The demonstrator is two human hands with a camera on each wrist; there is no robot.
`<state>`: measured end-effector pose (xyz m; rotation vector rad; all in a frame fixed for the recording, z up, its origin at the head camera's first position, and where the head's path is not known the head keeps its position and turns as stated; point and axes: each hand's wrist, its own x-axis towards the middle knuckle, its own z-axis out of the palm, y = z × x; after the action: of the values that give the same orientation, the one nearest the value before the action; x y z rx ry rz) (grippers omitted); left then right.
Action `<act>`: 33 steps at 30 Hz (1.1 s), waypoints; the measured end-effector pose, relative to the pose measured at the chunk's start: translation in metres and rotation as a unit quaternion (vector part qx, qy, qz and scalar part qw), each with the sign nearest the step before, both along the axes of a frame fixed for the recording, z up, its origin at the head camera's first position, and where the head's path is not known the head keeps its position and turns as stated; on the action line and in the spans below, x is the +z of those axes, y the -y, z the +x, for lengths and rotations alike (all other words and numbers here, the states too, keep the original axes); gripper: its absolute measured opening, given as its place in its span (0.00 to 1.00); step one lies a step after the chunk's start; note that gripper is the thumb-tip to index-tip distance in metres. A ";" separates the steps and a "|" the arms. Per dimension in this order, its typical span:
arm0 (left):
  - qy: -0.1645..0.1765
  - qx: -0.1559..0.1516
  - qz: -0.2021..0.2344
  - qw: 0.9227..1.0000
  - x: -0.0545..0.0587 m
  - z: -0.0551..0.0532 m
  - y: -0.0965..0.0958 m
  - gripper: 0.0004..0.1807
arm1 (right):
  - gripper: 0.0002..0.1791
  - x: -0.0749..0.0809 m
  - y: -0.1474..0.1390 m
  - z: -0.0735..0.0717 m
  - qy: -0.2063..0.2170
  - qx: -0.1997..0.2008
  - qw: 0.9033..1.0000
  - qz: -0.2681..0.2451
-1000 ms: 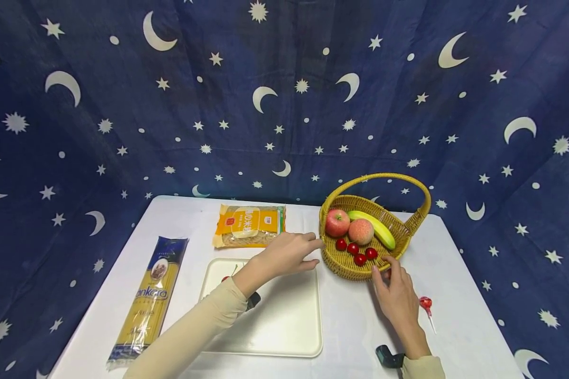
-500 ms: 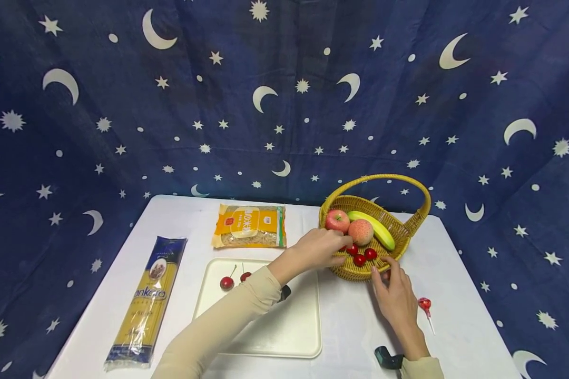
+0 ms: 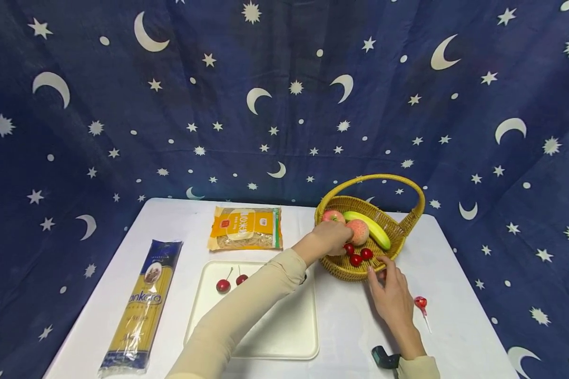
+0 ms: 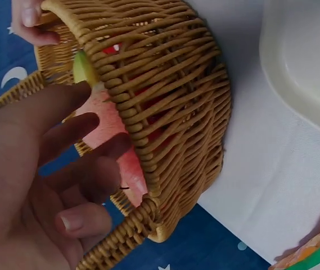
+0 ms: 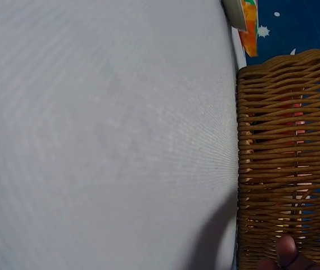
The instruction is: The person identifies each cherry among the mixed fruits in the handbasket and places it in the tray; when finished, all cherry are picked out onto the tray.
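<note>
In the head view my left hand (image 3: 331,238) reaches over the left rim of the wicker basket (image 3: 348,272). In the left wrist view its fingers are loosely bent and apart at the rim, and nothing shows between them. My right hand (image 3: 392,292) grips the basket's front right rim, with fingers over the edge and thumb outside. Inside lie an apple (image 3: 333,216), a peach (image 3: 357,231), a banana (image 3: 371,228) and several cherries (image 3: 355,260). The left hand partly covers the apple and may hide another cherry.
Left of the basket, a cream tray (image 3: 284,337) holds two stemmed cherries (image 3: 223,286), partly behind my left sleeve. An orange noodle packet (image 3: 245,228) lies behind the tray, a spaghetti packet (image 3: 142,305) at the left. A red lollipop (image 3: 421,303) lies right of my right hand.
My left hand has moved right from above the tray into the basket's left side, uncovering the tray's cherries. My right hand has stayed on the basket rim.
</note>
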<state>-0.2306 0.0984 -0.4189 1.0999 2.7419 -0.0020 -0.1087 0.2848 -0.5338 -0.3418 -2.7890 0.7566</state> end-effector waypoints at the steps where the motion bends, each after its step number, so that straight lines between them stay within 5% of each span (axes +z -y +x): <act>1: 0.008 0.007 -0.006 1.000 0.000 -0.001 -0.001 0.08 | 0.29 0.000 0.000 0.000 0.001 0.000 1.000 0.000; 13: 0.056 0.038 -0.087 0.994 -0.006 -0.008 -0.018 0.13 | 0.29 -0.004 0.004 0.000 0.002 0.003 1.000 -0.006; 33: -0.042 0.008 -0.130 0.991 -0.040 -0.008 -0.030 0.09 | 0.29 -0.007 -0.001 -0.001 -0.025 0.007 1.000 0.003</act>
<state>-0.2386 0.1288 -0.4590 1.0258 2.7216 -0.4009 -0.1093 0.2862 -0.5406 -0.2991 -2.7479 0.7500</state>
